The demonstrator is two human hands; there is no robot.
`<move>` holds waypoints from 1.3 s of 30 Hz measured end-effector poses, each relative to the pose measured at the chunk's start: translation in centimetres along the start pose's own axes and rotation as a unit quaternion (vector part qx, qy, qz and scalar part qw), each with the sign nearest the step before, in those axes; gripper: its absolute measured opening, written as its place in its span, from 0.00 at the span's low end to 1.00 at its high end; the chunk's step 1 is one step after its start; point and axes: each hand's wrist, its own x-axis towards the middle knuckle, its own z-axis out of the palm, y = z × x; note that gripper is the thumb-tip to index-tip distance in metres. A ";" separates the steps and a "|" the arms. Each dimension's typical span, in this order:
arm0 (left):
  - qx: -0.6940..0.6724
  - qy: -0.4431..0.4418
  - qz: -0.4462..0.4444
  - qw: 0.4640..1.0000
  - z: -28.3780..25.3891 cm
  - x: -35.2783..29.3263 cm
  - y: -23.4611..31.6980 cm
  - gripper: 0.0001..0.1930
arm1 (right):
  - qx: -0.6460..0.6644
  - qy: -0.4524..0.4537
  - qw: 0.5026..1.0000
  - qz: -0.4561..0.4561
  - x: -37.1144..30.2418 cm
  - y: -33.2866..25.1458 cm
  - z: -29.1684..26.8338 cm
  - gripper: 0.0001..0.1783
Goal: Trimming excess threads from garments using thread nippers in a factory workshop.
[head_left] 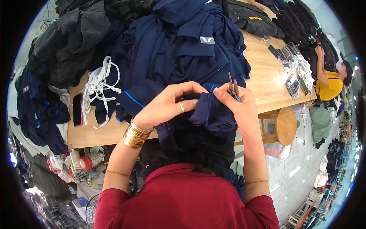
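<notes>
A navy garment [212,113] with a gathered, elastic-looking band and blue trim hangs over the table's front edge, close to my body. My left hand [173,102] grips it from the left, its fingers partly hidden behind the cloth. On the other side, my right hand [240,101] pinches the band between thumb and fingers. That same hand also holds a small pair of scissors [233,84], blades pointing up and apart, with a bit of blue near the palm. The blades stand clear of the cloth.
A large heap of navy garments [164,45] lies just beyond my hands, with black clothes [72,34] at far left. White cords [101,84] and a phone [77,110] lie left. Rightward are plastic packets [295,68], a wooden stool [286,126] and a person in yellow [329,86].
</notes>
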 end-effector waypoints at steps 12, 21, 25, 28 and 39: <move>-0.008 0.079 -0.076 0.994 0.7 -1.1 -2.7 0.09 | -0.298 0.131 0.938 -0.120 -1.1 2.3 0.8 0.20; -0.136 0.079 -0.088 0.984 0.6 -1.7 -3.8 0.09 | -0.422 0.040 0.894 -0.145 -4.1 1.3 -0.5 0.20; -0.165 0.068 -0.093 0.980 0.4 -2.0 -3.8 0.09 | -0.488 0.013 0.847 -0.209 -4.1 1.7 0.1 0.15; -0.180 0.060 -0.092 0.977 0.3 -2.1 -4.0 0.09 | -0.482 0.006 0.851 -0.210 -3.9 1.7 0.3 0.13; -0.218 0.045 -0.083 0.971 0.2 -2.4 -4.1 0.08 | -0.466 -0.010 0.860 -0.208 -3.7 1.8 0.8 0.13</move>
